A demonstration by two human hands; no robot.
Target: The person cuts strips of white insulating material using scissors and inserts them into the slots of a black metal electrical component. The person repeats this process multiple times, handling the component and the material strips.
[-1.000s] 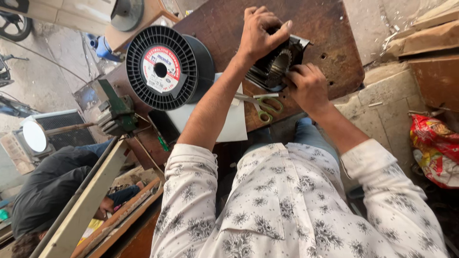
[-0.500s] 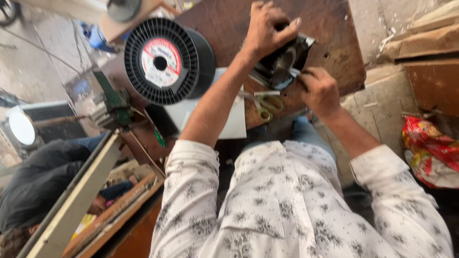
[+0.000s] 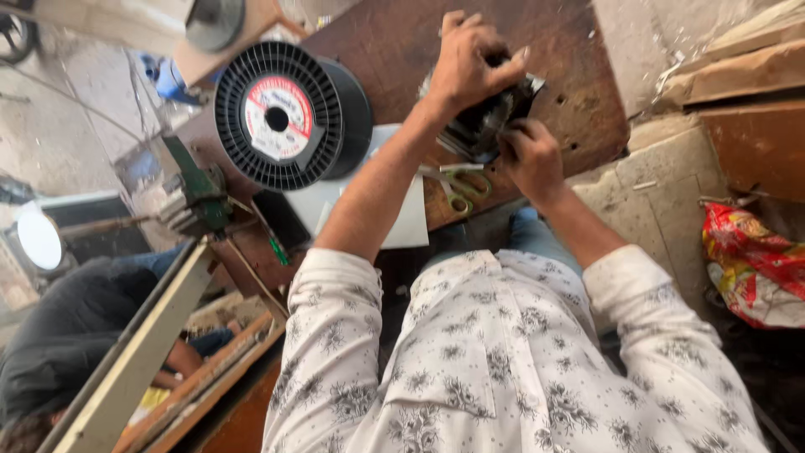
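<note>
My left hand (image 3: 471, 60) is clamped over the top of a dark metal motor part (image 3: 486, 126) that rests on a brown wooden board (image 3: 386, 42). Pressed against the part's lower right side is my right hand (image 3: 528, 158), fingers curled on it. The windings inside the part are mostly hidden by my fingers. Green-handled scissors (image 3: 457, 184) lie on the board just below the part, between my forearms. A white sheet (image 3: 402, 222) sits under my left forearm.
A big black wire spool (image 3: 281, 113) with a red and white label stands left of my left arm. Beside it is a green hand-cranked tool (image 3: 194, 195). A red wrapper bag (image 3: 755, 264) lies at right. Another person in dark clothes (image 3: 67, 331) is at lower left.
My right hand has slid up from below the part onto its side. The left hand keeps its grip on top. The view has shifted slightly.
</note>
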